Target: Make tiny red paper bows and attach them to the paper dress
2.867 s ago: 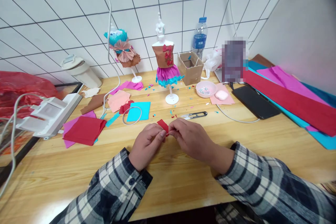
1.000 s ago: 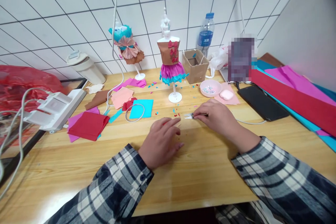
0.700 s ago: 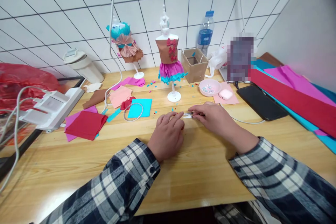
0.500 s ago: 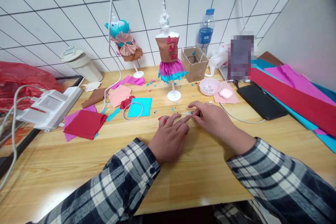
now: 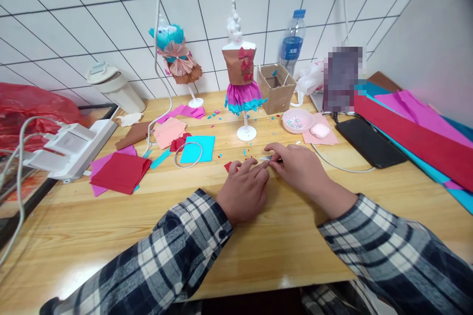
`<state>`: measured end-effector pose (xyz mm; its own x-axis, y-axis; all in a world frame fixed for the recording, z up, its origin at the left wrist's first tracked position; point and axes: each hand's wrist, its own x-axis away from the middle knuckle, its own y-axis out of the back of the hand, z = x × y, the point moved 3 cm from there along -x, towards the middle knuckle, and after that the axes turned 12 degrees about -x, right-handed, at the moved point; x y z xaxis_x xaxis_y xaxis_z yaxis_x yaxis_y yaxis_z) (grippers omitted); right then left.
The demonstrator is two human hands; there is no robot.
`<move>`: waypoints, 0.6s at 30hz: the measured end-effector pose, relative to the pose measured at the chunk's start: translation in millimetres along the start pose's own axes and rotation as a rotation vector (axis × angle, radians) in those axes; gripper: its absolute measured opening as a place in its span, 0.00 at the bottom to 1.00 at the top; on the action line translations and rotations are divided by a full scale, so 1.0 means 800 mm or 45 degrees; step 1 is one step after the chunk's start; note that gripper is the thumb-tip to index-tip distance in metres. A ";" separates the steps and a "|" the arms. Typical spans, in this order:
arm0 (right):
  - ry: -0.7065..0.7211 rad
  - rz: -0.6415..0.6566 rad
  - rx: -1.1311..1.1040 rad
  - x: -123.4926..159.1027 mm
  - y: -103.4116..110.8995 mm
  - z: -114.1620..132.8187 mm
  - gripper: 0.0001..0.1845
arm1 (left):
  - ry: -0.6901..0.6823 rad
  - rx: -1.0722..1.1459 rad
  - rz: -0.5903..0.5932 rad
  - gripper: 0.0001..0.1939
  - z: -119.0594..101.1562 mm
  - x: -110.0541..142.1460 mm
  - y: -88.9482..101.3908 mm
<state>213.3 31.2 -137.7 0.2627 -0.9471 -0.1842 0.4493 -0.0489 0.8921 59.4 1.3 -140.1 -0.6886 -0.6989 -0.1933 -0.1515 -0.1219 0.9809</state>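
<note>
My left hand (image 5: 244,193) rests low over the table with its fingers bent, its fingertips meeting those of my right hand. My right hand (image 5: 301,170) pinches thumb to fingers there, the index finger arched above. Whatever lies between the fingertips is too small or hidden to make out. A small metal blade (image 5: 264,158) with a dark handle lies just behind the fingertips, partly covered by my right hand. Beside my left fingers is a red paper scrap (image 5: 229,167). Beyond both hands stands a white dress form (image 5: 246,133) wearing a brown top with red bows and a purple-blue skirt.
Left lie folded red paper (image 5: 120,173), a blue paper square (image 5: 207,149), a ring (image 5: 176,158) and a power strip (image 5: 103,135). Behind stand another dressed form (image 5: 181,61), a cardboard box (image 5: 275,94) and a bottle (image 5: 291,49). Right are a pink bowl (image 5: 297,128) and black phone (image 5: 369,142).
My left hand has shifted slightly right and its fingers have drawn closer together. My right hand has stayed nearly in place. The view has shifted a little.
</note>
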 end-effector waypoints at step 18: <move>0.075 0.011 0.086 -0.001 0.000 0.003 0.12 | 0.050 -0.018 -0.016 0.07 -0.004 -0.004 -0.004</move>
<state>211.1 31.5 -136.2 0.3173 -0.9273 -0.1986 0.3889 -0.0638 0.9191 64.8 1.6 -142.6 -0.6583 -0.7243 -0.2050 -0.1498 -0.1408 0.9786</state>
